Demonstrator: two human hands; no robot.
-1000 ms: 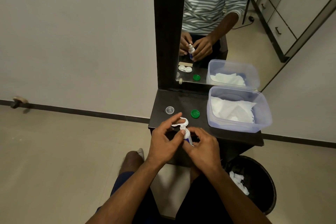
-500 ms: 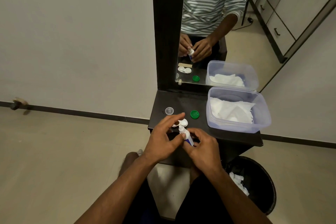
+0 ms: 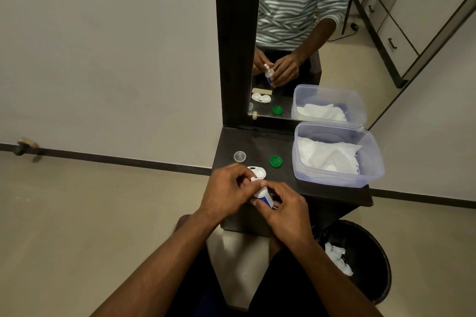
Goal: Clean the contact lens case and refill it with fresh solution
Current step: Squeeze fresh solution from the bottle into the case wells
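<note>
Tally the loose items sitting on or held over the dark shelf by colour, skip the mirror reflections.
White: 2, solution bottle, lens case
Green: 1, green cap
Clear: 2, clear cap, tissue tub
Total: 5

The bottle (image 3: 263, 194) label seems printed, but nothing is legible.
</note>
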